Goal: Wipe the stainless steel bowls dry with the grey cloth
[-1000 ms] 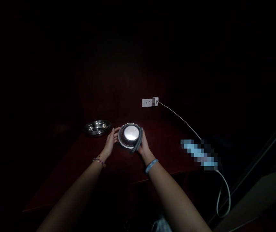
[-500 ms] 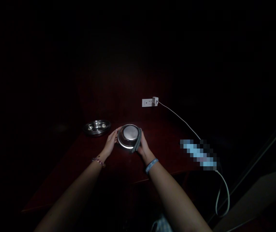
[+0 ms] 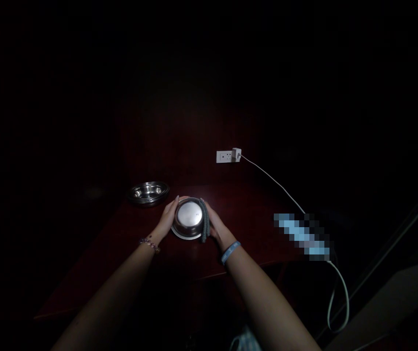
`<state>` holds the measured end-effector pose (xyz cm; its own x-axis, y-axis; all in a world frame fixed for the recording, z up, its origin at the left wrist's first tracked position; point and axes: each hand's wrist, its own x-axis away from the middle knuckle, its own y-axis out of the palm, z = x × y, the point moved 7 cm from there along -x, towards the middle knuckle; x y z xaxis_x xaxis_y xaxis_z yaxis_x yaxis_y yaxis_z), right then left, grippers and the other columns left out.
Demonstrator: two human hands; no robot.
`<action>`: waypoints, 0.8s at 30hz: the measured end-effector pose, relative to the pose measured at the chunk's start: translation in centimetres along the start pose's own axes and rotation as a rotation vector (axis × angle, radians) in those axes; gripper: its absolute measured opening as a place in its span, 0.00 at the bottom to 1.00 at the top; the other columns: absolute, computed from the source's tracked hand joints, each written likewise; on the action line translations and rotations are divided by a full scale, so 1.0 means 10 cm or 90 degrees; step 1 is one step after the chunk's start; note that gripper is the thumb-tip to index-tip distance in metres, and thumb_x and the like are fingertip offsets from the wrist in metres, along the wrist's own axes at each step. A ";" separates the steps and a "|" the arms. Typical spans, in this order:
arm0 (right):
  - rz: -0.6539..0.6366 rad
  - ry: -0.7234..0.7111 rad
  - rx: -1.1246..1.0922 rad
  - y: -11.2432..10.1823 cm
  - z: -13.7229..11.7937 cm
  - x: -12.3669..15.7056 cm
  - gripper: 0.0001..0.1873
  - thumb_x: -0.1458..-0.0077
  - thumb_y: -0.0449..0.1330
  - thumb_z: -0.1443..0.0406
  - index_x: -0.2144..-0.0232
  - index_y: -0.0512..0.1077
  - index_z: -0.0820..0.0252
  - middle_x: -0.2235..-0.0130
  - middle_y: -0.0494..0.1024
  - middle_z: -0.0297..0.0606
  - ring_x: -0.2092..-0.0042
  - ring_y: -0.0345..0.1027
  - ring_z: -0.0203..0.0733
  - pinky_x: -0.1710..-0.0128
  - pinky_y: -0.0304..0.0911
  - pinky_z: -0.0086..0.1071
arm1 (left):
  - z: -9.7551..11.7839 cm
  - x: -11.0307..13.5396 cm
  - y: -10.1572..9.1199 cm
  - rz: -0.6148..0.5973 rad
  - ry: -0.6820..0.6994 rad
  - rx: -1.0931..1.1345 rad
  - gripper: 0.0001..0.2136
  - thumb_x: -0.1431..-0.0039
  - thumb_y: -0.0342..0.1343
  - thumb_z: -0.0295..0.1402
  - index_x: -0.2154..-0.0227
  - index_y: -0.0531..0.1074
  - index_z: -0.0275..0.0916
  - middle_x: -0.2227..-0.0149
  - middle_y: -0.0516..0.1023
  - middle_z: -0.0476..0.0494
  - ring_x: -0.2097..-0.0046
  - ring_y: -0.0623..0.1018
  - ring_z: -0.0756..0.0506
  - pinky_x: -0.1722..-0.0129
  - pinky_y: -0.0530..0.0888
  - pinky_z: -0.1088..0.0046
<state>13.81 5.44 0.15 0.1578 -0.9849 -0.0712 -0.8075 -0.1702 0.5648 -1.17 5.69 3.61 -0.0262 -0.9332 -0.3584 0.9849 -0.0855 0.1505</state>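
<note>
Silvery round steel dishes sit stacked on our dark red surface, left of our left hand, which half-curls around a shiny round metal bowl; smooth metal could slip if that grip loosens. Base towards us, the bowl is between our hands; our right hand clamps a folded grey cloth against it, which uneven pressure could slide

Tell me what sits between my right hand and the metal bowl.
In the head view, a grey cloth lies between the right hand and the side of the metal bowl.
</note>
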 end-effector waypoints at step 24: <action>0.009 0.003 -0.106 0.09 -0.15 0.05 0.31 0.43 0.65 0.36 0.56 0.79 0.54 0.54 0.88 0.45 0.36 0.75 0.58 0.33 0.69 0.55 | 0.10 0.08 -0.01 0.056 0.040 0.014 0.30 0.42 0.63 0.56 0.46 0.82 0.38 0.36 0.81 0.32 0.30 0.74 0.30 0.29 0.70 0.52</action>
<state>13.98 4.81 1.88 0.1497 -0.9870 -0.0584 -0.7048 -0.1480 0.6938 -1.50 4.61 4.27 0.0709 -0.9140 -0.3995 0.9791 -0.0128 0.2030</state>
